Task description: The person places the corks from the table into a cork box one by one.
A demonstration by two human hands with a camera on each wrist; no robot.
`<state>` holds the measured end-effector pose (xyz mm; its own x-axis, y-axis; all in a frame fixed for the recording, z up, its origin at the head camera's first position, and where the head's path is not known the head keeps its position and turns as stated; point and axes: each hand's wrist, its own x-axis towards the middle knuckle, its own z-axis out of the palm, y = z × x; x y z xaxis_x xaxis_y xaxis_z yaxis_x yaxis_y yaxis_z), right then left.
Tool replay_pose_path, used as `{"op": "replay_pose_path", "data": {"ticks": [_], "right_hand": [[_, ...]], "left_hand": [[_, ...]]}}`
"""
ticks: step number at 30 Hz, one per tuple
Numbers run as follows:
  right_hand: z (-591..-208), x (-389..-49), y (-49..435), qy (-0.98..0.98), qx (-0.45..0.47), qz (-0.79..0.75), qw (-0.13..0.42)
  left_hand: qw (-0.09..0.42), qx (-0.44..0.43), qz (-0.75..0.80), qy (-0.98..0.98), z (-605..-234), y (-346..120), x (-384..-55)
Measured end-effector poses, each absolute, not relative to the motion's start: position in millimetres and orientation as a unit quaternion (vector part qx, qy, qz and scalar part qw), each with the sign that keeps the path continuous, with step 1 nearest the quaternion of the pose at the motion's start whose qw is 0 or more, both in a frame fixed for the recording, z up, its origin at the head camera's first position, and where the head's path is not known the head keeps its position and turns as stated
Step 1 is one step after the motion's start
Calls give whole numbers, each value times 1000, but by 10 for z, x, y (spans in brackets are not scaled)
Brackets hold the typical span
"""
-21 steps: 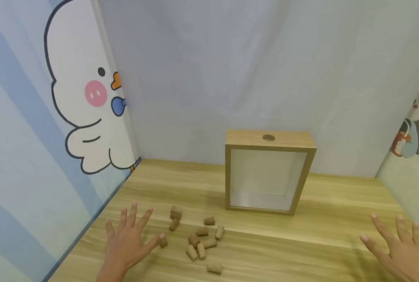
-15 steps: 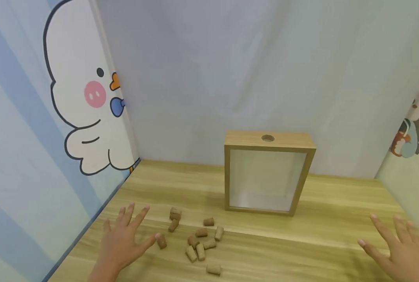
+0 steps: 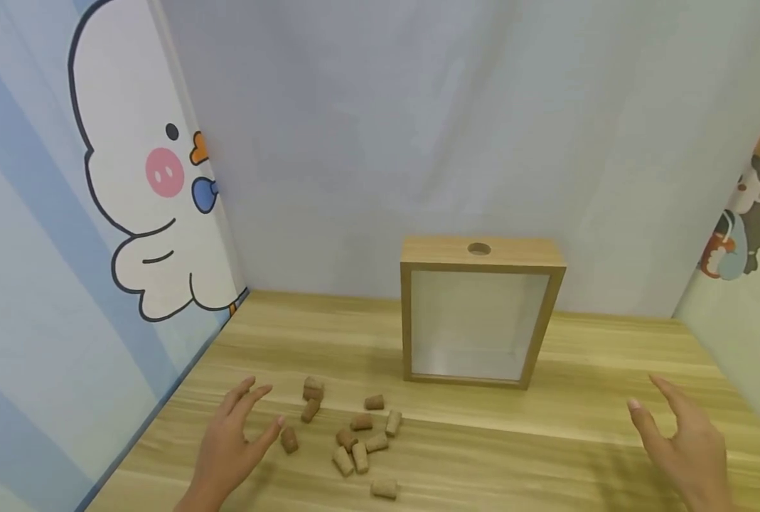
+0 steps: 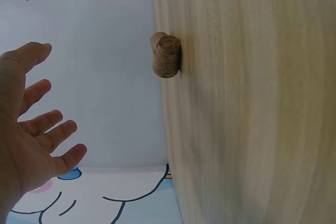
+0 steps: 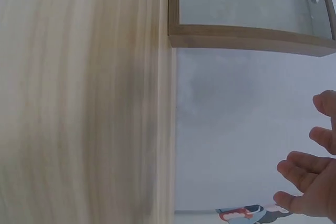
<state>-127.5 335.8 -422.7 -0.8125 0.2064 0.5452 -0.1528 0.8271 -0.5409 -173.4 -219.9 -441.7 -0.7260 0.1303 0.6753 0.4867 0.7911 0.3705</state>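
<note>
My left hand [image 3: 226,444] hovers at the table's left side with fingers relaxed and thumb apart, holding nothing. Just past its thumb tip lies a brown cork [image 3: 288,439]. Further right is a loose group of several corks, among them a light cork [image 3: 360,457] and a darker cork [image 3: 362,422]. In the left wrist view a cork [image 4: 167,59] lies beyond the spread fingers. My right hand [image 3: 687,448] is held over the right side, turned on edge, thumb and index apart with nothing between them. Its other fingers are mostly hidden in the head view.
A shallow wooden box [image 3: 520,251] with a clear front stands upright at the back of the wooden table [image 3: 482,462]. Its top has a round hole [image 3: 479,249]. A grey curtain [image 3: 354,142] hangs behind, with cartoon-printed curtains at both sides.
Both hands have turned from palm-down with spread fingers to more edge-on. My right hand has shifted left. The corks and box keep their places, apart from a slight shift of the view.
</note>
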Motion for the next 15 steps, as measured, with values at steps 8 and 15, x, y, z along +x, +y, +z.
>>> {"op": "replay_pose_path", "data": {"ticks": [8, 15], "right_hand": [[-4229, -1407, 3110, -861, 3, 379, 339], [-4067, -1565, 2928, -831, 38, 430, 351]], "left_hand": [[259, -185, -326, -890, -4526, -2193, -1779], [132, -181, -402, -888, -4611, -2323, -1844]]}}
